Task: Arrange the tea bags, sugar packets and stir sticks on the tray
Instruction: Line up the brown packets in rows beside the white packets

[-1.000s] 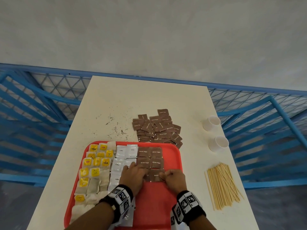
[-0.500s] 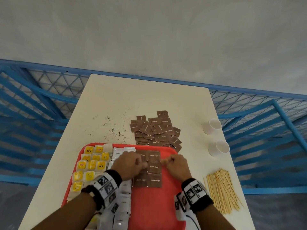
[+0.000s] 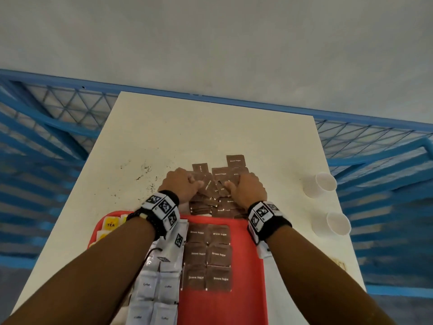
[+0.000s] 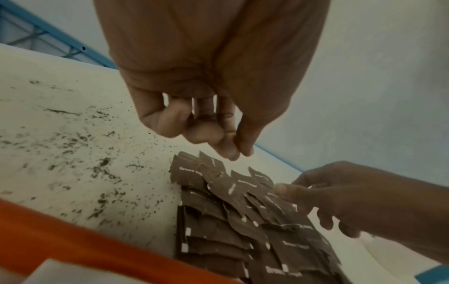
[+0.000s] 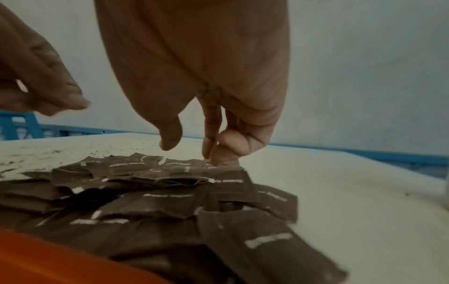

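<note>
Many brown sugar packets (image 3: 220, 184) lie heaped on the bench (image 3: 164, 141) just behind the tray (image 3: 246, 266). They look light, thin and slippery; we should pinch one corner. Left hand (image 3: 181, 185) hovers loosely curled, empty; right hand (image 3: 247, 190) touches the heap with its fingertips (image 5: 219, 158).

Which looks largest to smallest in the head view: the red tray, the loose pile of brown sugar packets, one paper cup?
1. Red tray, although arms hide part of it.
2. Loose pile of brown sugar packets.
3. Either paper cup; both look alike in size.
</note>
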`<act>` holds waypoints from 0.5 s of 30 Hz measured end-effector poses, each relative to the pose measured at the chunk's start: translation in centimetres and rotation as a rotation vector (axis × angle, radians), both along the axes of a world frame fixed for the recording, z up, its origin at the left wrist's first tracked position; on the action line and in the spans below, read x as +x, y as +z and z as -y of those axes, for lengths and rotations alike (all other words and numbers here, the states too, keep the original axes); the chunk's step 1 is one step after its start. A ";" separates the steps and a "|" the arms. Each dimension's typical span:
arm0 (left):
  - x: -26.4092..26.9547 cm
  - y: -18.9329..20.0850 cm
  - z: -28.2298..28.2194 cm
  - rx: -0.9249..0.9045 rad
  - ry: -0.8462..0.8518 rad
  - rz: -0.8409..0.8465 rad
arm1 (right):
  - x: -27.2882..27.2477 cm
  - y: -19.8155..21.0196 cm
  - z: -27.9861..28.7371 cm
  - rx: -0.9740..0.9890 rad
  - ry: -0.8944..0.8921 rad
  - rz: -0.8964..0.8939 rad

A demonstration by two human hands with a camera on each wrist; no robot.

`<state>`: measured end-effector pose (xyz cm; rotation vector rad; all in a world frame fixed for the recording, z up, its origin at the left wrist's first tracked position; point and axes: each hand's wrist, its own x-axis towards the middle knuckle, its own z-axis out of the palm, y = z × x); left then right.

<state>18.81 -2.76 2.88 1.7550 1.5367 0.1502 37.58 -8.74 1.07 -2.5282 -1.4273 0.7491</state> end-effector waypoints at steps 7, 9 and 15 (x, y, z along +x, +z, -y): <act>3.1 -2.2 -1.6 0.031 0.001 -0.180 | -1.2 -3.8 -1.9 -0.101 -0.119 -0.126; 4.0 -3.1 -1.3 0.033 -0.031 -0.266 | -0.8 -3.6 -2.1 -0.102 -0.171 -0.178; 5.0 -4.7 -1.4 -0.014 -0.043 -0.274 | 0.1 -5.8 -2.5 -0.059 -0.193 -0.209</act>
